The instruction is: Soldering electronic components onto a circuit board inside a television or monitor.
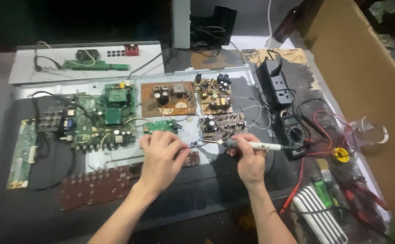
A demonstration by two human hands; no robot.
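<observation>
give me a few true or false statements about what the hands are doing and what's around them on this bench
1. The right hand holds a pen-shaped soldering iron with its tip pointing left. True.
2. The left hand rests flat on the large green circuit board. False: it is to the right of that board, pinching thin wires near the iron's tip.
3. A black multimeter lies just right of the right hand. True.
4. The black power strip sits at the near left corner of the bench. False: it lies at the far right, behind the multimeter.
5. A brown circuit board lies beyond the hands. True.
</observation>
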